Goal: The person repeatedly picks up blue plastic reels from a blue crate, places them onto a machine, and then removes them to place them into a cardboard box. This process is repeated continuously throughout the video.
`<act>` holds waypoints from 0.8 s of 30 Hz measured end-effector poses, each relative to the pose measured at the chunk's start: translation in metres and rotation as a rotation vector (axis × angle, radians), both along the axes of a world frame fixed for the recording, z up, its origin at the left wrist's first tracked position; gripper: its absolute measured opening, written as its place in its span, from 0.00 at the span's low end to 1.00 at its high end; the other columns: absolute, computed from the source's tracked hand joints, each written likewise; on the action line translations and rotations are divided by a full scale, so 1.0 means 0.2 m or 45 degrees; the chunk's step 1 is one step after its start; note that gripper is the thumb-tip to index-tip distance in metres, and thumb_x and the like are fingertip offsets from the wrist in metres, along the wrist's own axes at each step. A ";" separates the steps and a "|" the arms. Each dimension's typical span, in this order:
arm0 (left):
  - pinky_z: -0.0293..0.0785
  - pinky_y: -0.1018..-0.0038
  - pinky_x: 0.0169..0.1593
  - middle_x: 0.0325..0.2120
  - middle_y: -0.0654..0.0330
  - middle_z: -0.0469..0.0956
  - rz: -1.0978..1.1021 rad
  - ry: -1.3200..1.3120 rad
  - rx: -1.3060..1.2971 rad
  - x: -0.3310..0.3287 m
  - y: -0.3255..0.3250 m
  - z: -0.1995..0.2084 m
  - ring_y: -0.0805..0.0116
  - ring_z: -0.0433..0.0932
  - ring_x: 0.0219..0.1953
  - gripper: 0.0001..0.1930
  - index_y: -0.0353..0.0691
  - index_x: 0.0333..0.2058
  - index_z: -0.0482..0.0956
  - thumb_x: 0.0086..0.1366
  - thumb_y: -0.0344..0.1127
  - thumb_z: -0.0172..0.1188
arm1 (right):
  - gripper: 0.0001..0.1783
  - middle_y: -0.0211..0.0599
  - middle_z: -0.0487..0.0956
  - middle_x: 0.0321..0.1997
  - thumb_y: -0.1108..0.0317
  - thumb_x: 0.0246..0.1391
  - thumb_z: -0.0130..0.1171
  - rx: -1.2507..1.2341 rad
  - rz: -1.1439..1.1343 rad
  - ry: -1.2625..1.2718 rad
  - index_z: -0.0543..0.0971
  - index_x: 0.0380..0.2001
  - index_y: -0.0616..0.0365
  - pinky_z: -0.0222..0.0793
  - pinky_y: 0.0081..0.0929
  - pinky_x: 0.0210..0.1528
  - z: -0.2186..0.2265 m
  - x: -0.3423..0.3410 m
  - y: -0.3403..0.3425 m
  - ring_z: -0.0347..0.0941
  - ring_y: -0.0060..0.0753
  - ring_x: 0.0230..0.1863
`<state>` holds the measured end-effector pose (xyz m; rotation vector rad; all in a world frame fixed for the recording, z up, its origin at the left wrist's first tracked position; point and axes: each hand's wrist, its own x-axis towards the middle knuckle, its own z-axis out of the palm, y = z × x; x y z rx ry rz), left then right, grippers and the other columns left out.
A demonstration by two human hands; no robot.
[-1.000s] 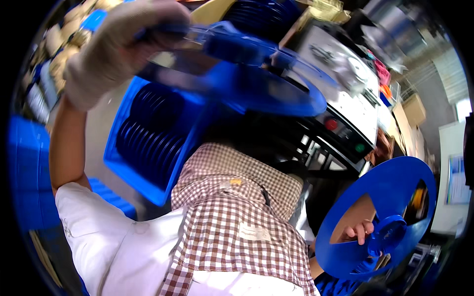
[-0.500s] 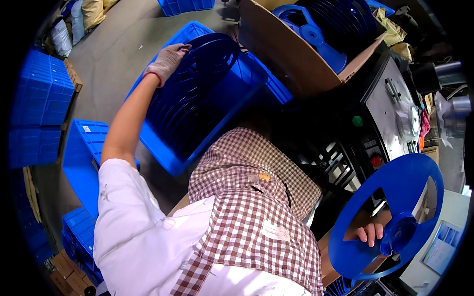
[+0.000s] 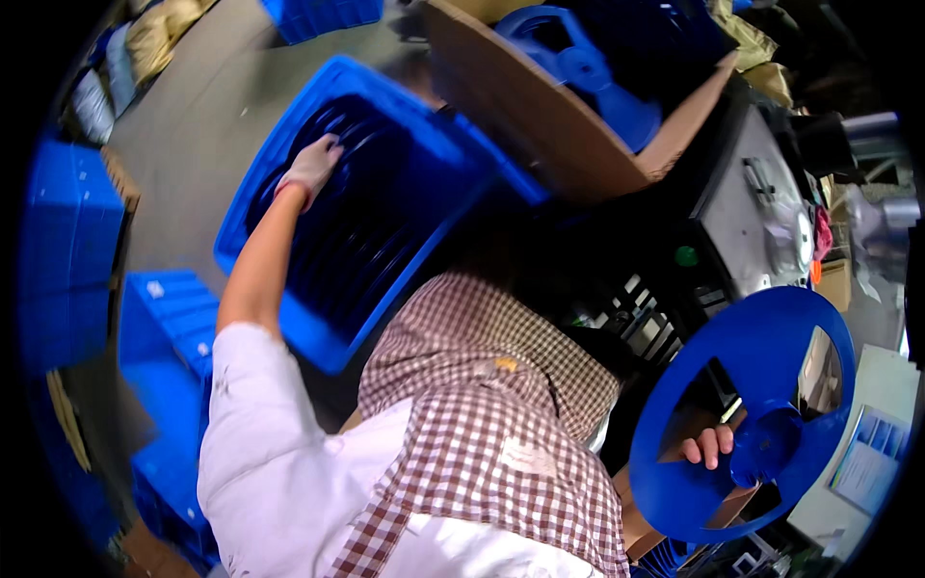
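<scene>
My left hand (image 3: 313,166), in a pale glove with a red cuff, is closed at the edge of a dark blue plastic reel disc (image 3: 358,128). That disc stands in a row of several like it inside a blue plastic crate (image 3: 332,354). At the lower right, my bare right hand (image 3: 709,446) grips a large blue reel disc (image 3: 679,486) with wide cutouts and a raised round hub. Its fingers come through a cutout beside the hub; the rest of the hand is hidden behind the disc.
A cardboard box (image 3: 540,106) with more blue reel parts stands beyond the crate. Right of it is a machine with a metal top (image 3: 737,183), a green button and a clear-wrapped part. Stacked blue crates (image 3: 72,250) line the left, near sacks (image 3: 159,39).
My left hand has lowered the dark disc from above the crate into the row. The view has shifted slightly. My right hand still holds its disc.
</scene>
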<state>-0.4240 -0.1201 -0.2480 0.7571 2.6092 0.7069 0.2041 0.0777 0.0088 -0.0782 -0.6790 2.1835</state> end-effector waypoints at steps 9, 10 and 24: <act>0.75 0.75 0.53 0.39 0.62 0.77 -0.706 0.054 0.691 0.68 0.83 1.37 0.72 0.77 0.46 0.16 0.39 0.54 0.74 0.68 0.25 0.56 | 0.32 0.39 0.69 0.41 0.45 0.59 0.59 0.051 -0.078 -0.138 0.67 0.51 0.62 0.67 0.32 0.39 0.05 0.04 0.01 0.70 0.30 0.40; 0.75 0.73 0.54 0.42 0.58 0.79 -0.808 0.194 0.560 0.72 0.98 1.39 0.67 0.79 0.47 0.19 0.41 0.57 0.72 0.68 0.25 0.55 | 0.32 0.39 0.69 0.41 0.45 0.59 0.59 0.045 -0.104 -0.154 0.67 0.52 0.62 0.67 0.32 0.39 0.06 0.05 0.00 0.70 0.30 0.40; 0.75 0.59 0.54 0.52 0.45 0.77 -0.850 0.519 -0.889 0.53 1.93 1.05 0.49 0.78 0.53 0.45 0.39 0.66 0.57 0.49 0.45 0.65 | 0.45 0.43 0.68 0.39 0.35 0.54 0.59 -0.025 -0.498 -0.178 0.63 0.54 0.70 0.71 0.34 0.41 -0.03 0.43 -0.12 0.69 0.33 0.42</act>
